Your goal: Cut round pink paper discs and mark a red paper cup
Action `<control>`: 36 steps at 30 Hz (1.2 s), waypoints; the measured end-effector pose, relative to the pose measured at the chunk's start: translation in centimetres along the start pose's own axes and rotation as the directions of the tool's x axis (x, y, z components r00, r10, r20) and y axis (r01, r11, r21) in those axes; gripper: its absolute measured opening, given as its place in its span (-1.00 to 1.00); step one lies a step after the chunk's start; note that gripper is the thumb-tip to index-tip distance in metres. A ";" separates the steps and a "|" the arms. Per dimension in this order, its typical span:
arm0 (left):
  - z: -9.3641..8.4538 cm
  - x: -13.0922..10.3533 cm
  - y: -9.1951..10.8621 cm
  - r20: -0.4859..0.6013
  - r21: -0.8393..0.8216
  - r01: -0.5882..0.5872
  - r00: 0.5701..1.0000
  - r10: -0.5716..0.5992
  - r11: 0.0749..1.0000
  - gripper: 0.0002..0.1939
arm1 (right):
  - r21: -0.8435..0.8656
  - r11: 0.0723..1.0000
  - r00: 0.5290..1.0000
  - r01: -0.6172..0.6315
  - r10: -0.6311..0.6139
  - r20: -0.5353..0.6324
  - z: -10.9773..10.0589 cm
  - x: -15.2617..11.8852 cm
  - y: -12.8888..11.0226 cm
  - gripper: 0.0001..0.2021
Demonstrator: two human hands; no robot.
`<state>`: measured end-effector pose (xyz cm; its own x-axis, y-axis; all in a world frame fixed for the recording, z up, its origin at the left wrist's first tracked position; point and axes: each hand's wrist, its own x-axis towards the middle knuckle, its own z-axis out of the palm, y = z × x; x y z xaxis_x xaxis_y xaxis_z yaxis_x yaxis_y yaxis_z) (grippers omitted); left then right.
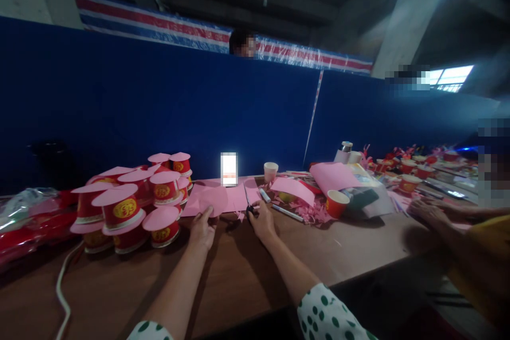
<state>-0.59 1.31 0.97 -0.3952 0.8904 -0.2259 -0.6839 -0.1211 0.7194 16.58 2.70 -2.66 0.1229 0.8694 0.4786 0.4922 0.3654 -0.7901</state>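
Observation:
My left hand [204,227] pinches the lower edge of a rounded piece of pink paper [213,203]. My right hand [263,223] has its fingers closed round the dark handles of a pair of scissors [249,208], whose blades point up and away from me. Behind both hands lie larger pink sheets [193,199] on the table, with a small pink scrap [239,215] between the hands. To the left, several red paper cups [126,211] with gold print stand upside down in stacks, topped with flat pink paper discs [115,195].
A lit phone screen [229,169] stands against the blue partition [179,90]. Right of my hands are a white cup [271,171], markers [287,213], pink shreds [316,211] and a red cup [337,203]. A co-worker's hands [428,215] are at the far right. A white cable [61,287] runs front left.

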 end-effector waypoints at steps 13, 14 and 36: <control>0.0 -0.4 -0.3 0.108 0.031 0.025 0.994 -0.028 0.999 -0.84 | -0.004 1.000 1.000 0.006 -0.006 0.019 0.0 0.0 0.1 -0.82; 0.0 -0.4 -0.3 0.114 0.030 0.027 0.993 -0.030 0.999 -0.85 | -0.007 1.000 1.000 0.006 -0.006 0.021 0.0 0.0 0.1 -0.82; -0.2 -0.3 -0.8 0.171 0.072 0.040 0.984 -0.052 0.997 -0.79 | -0.056 0.998 1.000 -0.003 0.005 0.025 0.2 0.1 0.4 -0.82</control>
<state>-0.06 1.03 0.38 -0.2483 0.9575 -0.1469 -0.6535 -0.0537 0.7550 16.61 2.97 -2.99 0.1033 0.8793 0.4649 0.5391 0.3433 -0.7691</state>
